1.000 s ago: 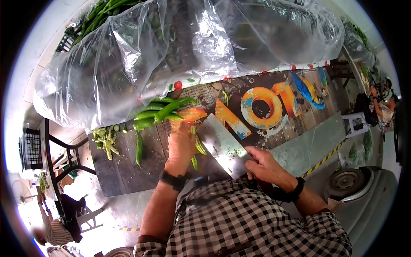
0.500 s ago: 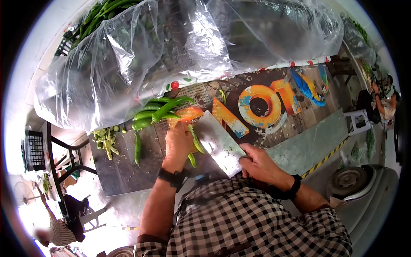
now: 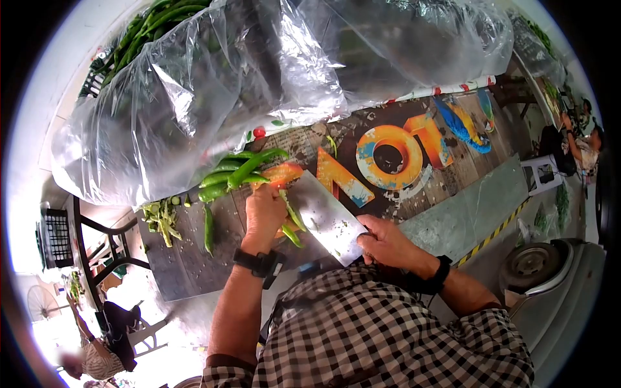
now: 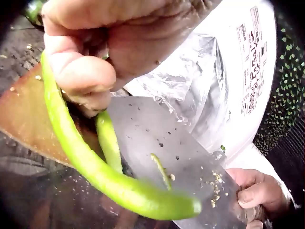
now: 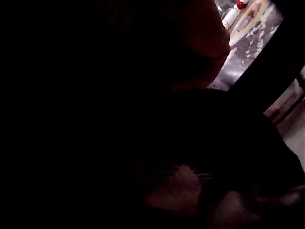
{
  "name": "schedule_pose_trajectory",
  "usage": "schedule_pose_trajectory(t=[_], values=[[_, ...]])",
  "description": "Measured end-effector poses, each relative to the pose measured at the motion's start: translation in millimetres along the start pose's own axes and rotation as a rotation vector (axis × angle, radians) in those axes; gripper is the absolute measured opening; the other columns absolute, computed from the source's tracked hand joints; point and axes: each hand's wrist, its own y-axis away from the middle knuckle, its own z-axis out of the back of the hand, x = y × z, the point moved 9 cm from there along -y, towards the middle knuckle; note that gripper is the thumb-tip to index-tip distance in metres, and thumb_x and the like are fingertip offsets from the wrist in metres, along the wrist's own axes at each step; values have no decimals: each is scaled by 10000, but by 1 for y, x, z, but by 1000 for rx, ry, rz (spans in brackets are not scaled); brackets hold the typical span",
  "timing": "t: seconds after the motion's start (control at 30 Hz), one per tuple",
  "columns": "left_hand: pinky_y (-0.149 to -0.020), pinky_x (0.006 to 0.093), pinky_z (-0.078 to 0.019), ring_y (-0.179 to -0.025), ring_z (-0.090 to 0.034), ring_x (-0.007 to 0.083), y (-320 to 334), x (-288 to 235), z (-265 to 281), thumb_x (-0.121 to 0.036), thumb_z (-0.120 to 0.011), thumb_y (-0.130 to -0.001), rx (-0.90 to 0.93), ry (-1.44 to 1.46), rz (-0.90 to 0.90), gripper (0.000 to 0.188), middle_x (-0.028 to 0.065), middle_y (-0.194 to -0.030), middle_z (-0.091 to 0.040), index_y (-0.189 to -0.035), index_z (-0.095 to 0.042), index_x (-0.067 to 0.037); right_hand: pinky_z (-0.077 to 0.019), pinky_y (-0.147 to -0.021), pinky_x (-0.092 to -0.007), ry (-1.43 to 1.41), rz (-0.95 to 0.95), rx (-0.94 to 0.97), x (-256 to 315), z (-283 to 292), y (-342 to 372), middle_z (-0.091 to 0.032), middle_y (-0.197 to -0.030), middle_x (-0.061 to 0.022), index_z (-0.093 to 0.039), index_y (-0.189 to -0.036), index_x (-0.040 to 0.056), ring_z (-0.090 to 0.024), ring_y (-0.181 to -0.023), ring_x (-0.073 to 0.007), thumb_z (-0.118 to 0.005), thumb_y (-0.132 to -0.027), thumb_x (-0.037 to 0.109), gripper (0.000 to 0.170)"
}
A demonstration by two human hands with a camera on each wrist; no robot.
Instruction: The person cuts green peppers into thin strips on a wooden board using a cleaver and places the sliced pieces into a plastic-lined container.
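My left hand (image 3: 264, 216) has its fingers curled around a long green chili pepper (image 4: 88, 160). This pepper arcs down below the fingers in the left wrist view, and a second green pepper piece (image 4: 108, 143) shows behind it. With my right hand (image 3: 391, 244) I grip the handle end of a broad cleaver (image 3: 331, 223). Its flat blade lies at a slant beside the left hand, with bits of green and seeds (image 4: 216, 186) stuck on it. Just beyond the left hand is a small pile of green peppers (image 3: 229, 176). The right wrist view is almost wholly dark.
Pale green trimmings (image 3: 162, 220) lie at the table's left, near a single pepper (image 3: 208, 229). Clear plastic sheeting (image 3: 213, 97) covers the far side. A printed table top (image 3: 440, 184) extends right. A wheel (image 3: 527, 265) and a stool (image 3: 540, 174) stand beyond it.
The view has shifted slightly, so both hands and the cleaver appear a little further left. The left hand still holds the pepper and the right still grips the cleaver.
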Motion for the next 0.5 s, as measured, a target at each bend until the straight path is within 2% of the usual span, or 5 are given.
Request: schedule_pose_trajectory(t=[0.1,0.2,0.3,0.5], values=[[-492,357,-538,-510,-668,254,0,2,1,-71,-525,-848,-37,35,-1,103,169,-619,-639,-807,-603,-19,-444,-499,-242,-52,-35,-46,0,-1,-4,-569,-767,-33,-517,-1198,-7,-576,-567,-88,-477,-914,72,297],[-494,355,-540,-516,-670,256,0,2,0,-68,-523,-848,-37,35,6,97,163,-593,-630,-804,-595,-18,-435,-492,-237,-82,-25,-31,-1,-3,-10,-579,-764,-33,-508,-1216,-7,-579,-570,-86,-481,-915,78,314],[-490,353,-542,-504,-667,258,2,-2,1,-66,-511,-849,-39,19,-7,107,161,-590,-628,-798,-592,-18,-433,-476,-257,-131,-54,-18,-11,-1,-15,-565,-659,-40,-501,-1269,-14,-555,-532,-103,-476,-898,112,393],[-474,352,-541,-482,-658,247,1,-3,1,-65,-521,-839,-25,23,-1,101,156,-594,-628,-784,-585,-9,-416,-466,-257,-103,-13,47,-12,2,-13,-576,-679,-44,-478,-1291,-5,-552,-543,-99,-479,-905,121,406]])
